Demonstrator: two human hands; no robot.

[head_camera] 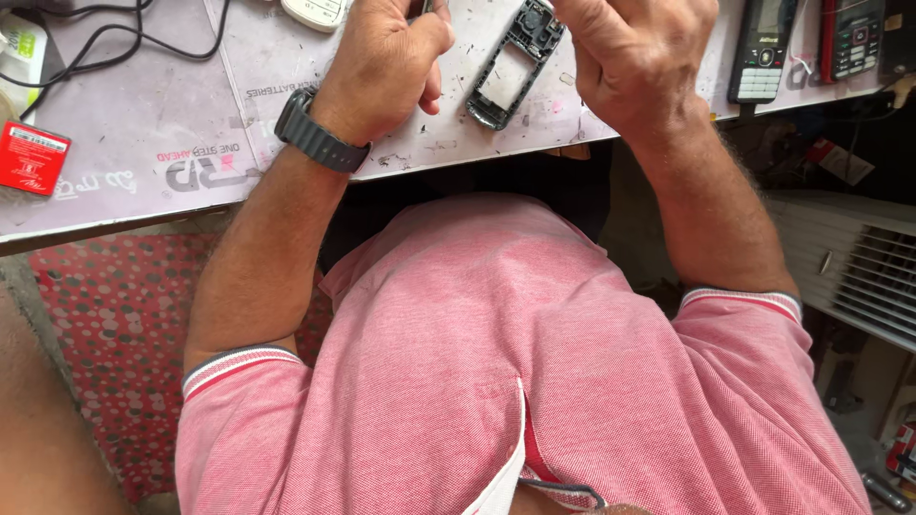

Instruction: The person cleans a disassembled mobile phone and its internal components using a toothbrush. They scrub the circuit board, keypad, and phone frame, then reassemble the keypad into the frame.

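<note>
A dark, stripped phone frame (515, 62) lies tilted on the white work mat (286, 86), between my two hands. My left hand (382, 72), with a dark watch (315, 132) on the wrist, is curled just left of the frame. A thin grey thing (426, 6) is pinched at its fingertips at the top edge. My right hand (634, 57) hovers curled over the frame's upper right end. Its fingertips run out of view, so what they hold is hidden.
Two bar phones, one black (763, 48) and one red (852, 38), lie at the far right of the table. A red packet (31, 157), black cables (124, 43) and a white device (315, 11) are on the left. A white louvred appliance (849, 257) stands below right.
</note>
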